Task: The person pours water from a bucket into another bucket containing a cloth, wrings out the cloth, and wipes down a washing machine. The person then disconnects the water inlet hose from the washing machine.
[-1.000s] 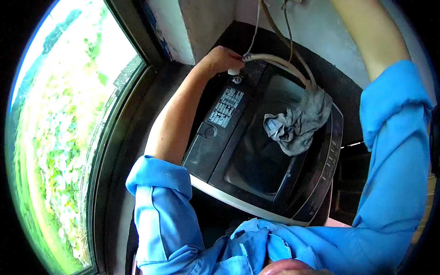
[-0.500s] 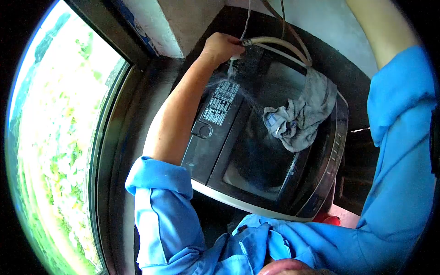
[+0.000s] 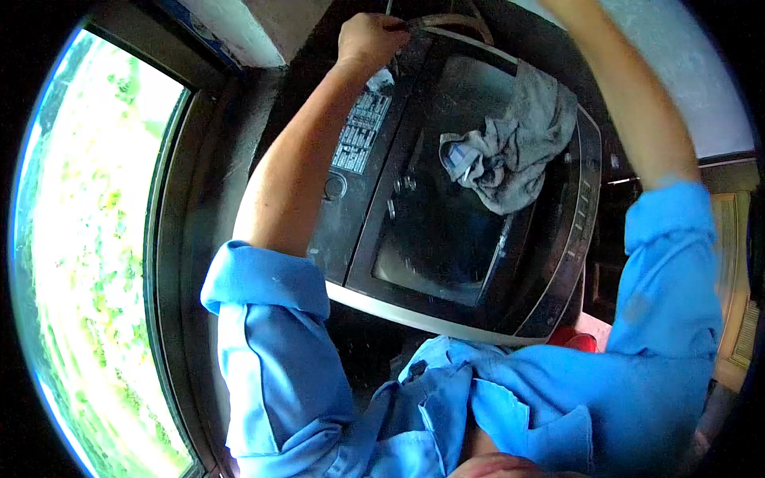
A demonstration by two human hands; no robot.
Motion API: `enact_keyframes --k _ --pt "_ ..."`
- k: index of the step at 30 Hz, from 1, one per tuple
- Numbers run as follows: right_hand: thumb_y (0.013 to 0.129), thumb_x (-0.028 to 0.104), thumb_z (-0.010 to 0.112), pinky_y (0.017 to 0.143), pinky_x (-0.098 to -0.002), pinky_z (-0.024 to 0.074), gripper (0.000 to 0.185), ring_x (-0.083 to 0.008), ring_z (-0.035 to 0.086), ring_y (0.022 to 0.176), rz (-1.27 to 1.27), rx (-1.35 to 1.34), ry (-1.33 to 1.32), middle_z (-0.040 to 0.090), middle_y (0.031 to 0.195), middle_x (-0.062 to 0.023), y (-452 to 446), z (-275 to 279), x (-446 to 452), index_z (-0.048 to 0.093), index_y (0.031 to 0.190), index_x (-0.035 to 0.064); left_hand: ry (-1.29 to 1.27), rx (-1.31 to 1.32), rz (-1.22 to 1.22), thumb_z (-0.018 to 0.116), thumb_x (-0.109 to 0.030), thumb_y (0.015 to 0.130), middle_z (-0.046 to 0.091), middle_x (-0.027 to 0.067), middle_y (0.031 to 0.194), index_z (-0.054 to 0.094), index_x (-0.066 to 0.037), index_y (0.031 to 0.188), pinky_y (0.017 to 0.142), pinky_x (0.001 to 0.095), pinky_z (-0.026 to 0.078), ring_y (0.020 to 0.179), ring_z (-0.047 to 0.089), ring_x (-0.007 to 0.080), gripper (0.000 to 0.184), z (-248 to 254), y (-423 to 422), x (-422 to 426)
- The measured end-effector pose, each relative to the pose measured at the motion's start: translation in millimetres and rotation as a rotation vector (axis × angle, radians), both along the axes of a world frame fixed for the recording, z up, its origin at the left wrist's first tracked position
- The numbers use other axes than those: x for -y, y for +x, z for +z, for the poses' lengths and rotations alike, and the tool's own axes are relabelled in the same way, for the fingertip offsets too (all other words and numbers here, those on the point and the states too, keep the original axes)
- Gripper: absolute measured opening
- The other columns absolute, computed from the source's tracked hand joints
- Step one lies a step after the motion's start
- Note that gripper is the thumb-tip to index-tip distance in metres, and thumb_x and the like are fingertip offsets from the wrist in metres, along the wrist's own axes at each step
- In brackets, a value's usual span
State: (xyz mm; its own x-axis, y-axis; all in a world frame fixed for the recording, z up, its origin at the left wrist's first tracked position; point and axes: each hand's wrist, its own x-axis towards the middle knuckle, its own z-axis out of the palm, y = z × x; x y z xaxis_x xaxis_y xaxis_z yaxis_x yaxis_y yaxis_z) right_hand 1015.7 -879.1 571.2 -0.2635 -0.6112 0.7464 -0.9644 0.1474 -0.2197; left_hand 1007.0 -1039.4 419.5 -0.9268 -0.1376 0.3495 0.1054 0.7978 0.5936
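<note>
My left hand [image 3: 370,40] is closed at the back edge of a dark top-loading washing machine [image 3: 446,239], its fingers pinching the end of a beige hose [image 3: 458,22]. The exact joint between the fingers is hidden. My right forearm [image 3: 629,95] reaches up past the top edge of the view, so the right hand is out of sight. A crumpled grey cloth [image 3: 526,143] with a blue-and-white patch lies on the machine's lid. Water drops and streaks are scattered over the dark glass.
A bright window [image 3: 96,239] with a dark frame runs along the left. Behind the machine stand a wall corner [image 3: 279,32] and a pale wall [image 3: 677,64]. Something red [image 3: 575,339] shows below the machine's front right, and a wooden piece [image 3: 733,271] stands far right.
The view has shifted, so the machine and cloth sit higher in it. Water sprayed beneath my left hand before; now drops dot the lid. My right forearm has swung inward, leftward in view.
</note>
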Motion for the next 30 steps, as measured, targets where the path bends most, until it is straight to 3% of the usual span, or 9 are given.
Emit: enact_keyframes --k 3,5,7,10,14,17,21,27,30 --pt "0.083 0.026 0.058 0.085 -0.0359 0.0424 0.025 -0.0205 0.052 0.097 -0.092 0.051 0.418 0.055 0.102 -0.0082 32.9 -70.7 -40.8 0.056 0.102 0.009 -0.068 0.098 -0.05 0.06 -0.026 0.079 0.063 0.0115 0.082 0.062 -0.003 0.1 0.075 0.0339 0.047 0.079 0.06 0.0251 0.031 24.4 -4.9 -3.0" --pt "0.077 0.046 0.057 0.097 -0.0531 0.0291 0.051 -0.0377 0.028 0.123 -0.36 0.089 0.714 0.032 0.133 -0.0147 75.1 -112.1 -69.8 0.049 0.121 0.02 0.182 0.379 0.032 0.064 -0.022 0.074 0.064 0.0174 0.089 0.063 -0.002 0.098 0.072 0.0352 0.048 0.078 0.062 0.0271 0.031 69.8 23.7 -27.5" --pt "0.077 0.049 0.055 0.097 -0.0592 0.0237 0.055 -0.0425 0.021 0.125 -0.465 0.343 0.826 0.027 0.136 -0.0166 97.7 -128.2 -87.4 0.045 0.125 0.0238 -0.023 0.075 -0.082 0.062 -0.019 0.076 0.064 0.0158 0.082 0.063 -0.002 0.099 0.069 0.0356 0.048 0.073 0.062 0.0248 0.029 54.0 11.5 -23.4" --pt "0.08 0.046 0.055 0.094 -0.0569 0.0284 0.051 -0.0417 0.026 0.122 -0.494 0.438 0.746 0.03 0.134 -0.0185 112.9 -173.2 -108.4 0.046 0.124 0.0217 0.115 0.308 -0.022 0.061 -0.016 0.077 0.064 0.014 0.077 0.063 -0.002 0.1 0.066 0.0363 0.047 0.069 0.06 0.0243 0.027 76.9 19.8 -40.0" --pt "0.07 0.008 0.062 0.087 -0.037 0.0398 0.029 -0.0305 0.049 0.099 -0.269 0.38 0.252 0.049 0.102 -0.0148 117.1 -200.6 -94.7 0.053 0.096 -0.0003 -0.06 0.074 -0.002 0.062 -0.015 0.076 0.064 0.0123 0.073 0.063 -0.001 0.1 0.061 0.0362 0.046 0.063 0.059 0.0238 0.028 64.6 -19.9 -35.3" --pt "0.068 -0.004 0.06 0.089 -0.037 0.0413 0.035 -0.0311 0.049 0.1 -0.083 0.234 0.03 0.048 0.104 -0.0181 93.9 -206.6 -45.3 0.045 0.1 -0.0025 0.19 0.189 -0.027 0.062 -0.017 0.077 0.064 0.0125 0.075 0.063 -0.003 0.101 0.06 0.0357 0.046 0.062 0.059 0.0222 0.028 67.9 -32.4 -41.8" --pt "0.075 -0.004 0.052 0.092 -0.0364 0.0406 0.028 -0.0302 0.05 0.102 0.234 0.27 0.1 0.049 0.107 -0.0179 45.4 -193.4 15.9 0.046 0.102 -0.0023 -0.023 0.067 -0.048 0.061 -0.021 0.078 0.065 0.0138 0.081 0.062 -0.002 0.102 0.064 0.0334 0.048 0.068 0.062 0.0229 0.03 73.6 -41.8 -23.0" --pt "0.075 0.016 0.055 0.083 -0.0417 0.0423 0.025 -0.0289 0.053 0.094 -0.211 0.001 0.36 0.059 0.096 -0.0105 -62.5 -205.1 38.8 0.059 0.099 0.0094 -0.341 -0.02 -0.057 0.06 -0.02 0.078 0.063 0.0167 0.093 0.061 -0.003 0.104 0.074 0.0343 0.047 0.082 0.061 0.0267 0.032 71.1 -42.4 -12.6" --pt "0.08 0.019 0.052 0.083 -0.0411 0.0416 0.023 -0.0253 0.052 0.098 -0.614 0.169 0.348 0.057 0.103 -0.0102 -112.2 -226.3 16.6 0.061 0.1 0.0132 -0.157 0.077 -0.021 0.059 -0.02 0.078 0.063 0.0168 0.094 0.06 -0.003 0.105 0.074 0.035 0.047 0.083 0.061 0.0268 0.032 86.8 -27.9 -33.8"
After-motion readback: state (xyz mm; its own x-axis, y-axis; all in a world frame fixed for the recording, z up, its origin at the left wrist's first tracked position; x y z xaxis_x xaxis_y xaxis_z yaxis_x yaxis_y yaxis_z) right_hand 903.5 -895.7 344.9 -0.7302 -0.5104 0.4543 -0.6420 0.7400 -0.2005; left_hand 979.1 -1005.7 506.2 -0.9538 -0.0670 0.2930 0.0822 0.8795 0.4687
